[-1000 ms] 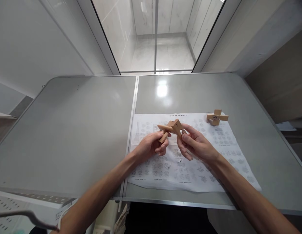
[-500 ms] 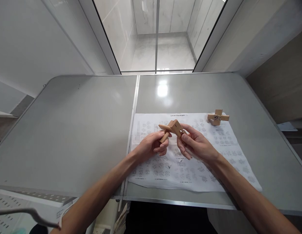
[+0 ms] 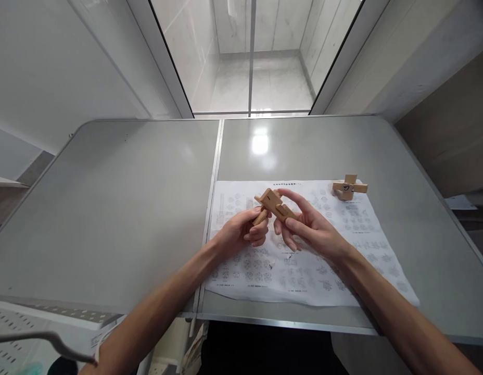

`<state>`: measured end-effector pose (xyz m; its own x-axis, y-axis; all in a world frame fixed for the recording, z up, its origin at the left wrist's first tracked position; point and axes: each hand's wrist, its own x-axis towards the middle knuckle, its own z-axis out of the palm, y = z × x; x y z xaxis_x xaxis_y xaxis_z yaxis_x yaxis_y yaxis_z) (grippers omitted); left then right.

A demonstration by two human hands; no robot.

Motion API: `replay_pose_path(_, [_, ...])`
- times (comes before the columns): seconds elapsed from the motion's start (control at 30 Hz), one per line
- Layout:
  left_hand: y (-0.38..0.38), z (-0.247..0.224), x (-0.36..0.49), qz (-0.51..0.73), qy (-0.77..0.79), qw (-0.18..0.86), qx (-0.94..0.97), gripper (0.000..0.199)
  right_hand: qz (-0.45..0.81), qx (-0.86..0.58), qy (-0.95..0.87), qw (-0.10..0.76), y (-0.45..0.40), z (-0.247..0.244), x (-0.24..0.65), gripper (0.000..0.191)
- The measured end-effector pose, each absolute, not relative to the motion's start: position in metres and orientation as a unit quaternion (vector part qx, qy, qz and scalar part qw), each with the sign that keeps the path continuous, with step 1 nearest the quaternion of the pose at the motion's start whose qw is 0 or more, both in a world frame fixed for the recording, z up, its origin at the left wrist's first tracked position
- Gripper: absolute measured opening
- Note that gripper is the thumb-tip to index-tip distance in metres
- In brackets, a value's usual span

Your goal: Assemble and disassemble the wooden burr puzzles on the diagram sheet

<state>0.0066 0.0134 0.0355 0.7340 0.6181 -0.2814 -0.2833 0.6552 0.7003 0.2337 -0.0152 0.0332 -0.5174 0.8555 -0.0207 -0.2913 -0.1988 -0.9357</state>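
Notched wooden puzzle pieces (image 3: pixel 273 201) meet above the printed sheet, crossing each other at an angle; a small dark mark shows on the upper face. My left hand (image 3: pixel 241 229) is closed on the lower left end of a wooden stick, its thumb on top and its fingers curled below. From the right, my right hand (image 3: pixel 314 225) grips the lower right end of the marked piece between thumb and fingers, with its index finger reaching over the far side. Whether the pieces are interlocked I cannot tell.
A cross-shaped wooden puzzle (image 3: pixel 348 188) with a dark letter-like mark stands at the sheet's far right corner. The white paper sheet (image 3: pixel 343 298) is covered in small printed diagrams and lies on a grey folding table (image 3: pixel 148 208). A white perforated rack and a cable sit at lower left.
The wooden pieces have turned so that the marked face points more upward, with its notched part now visible. My right hand has shifted slightly left and its index finger has straightened.
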Motion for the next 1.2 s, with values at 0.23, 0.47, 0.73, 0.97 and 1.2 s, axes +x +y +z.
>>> replay_pose_path(0.23, [0.010,0.036,0.007,0.223,0.266,0.849,0.398,0.036,0.713,-0.318,-0.476,0.404,-0.016,0.028,0.231,0.051])
replay_pose_path(0.47, [0.008,0.039,0.004,0.199,0.268,0.849,0.410,0.036,0.716,-0.329,-0.471,0.396,-0.015,0.025,0.231,0.040])
replay_pose_path(0.73, [0.010,0.041,-0.003,0.144,0.214,0.893,0.370,0.038,0.698,-0.347,-0.487,0.394,-0.014,0.024,0.234,0.026])
replay_pose_path(0.97, [0.011,0.037,-0.007,0.097,0.194,0.895,0.390,0.039,0.721,-0.324,-0.489,0.368,-0.014,0.020,0.238,0.022])
replay_pose_path(1.2, [0.010,0.035,-0.006,0.096,0.190,0.893,0.396,0.040,0.713,-0.310,-0.499,0.381,-0.013,0.026,0.239,0.026])
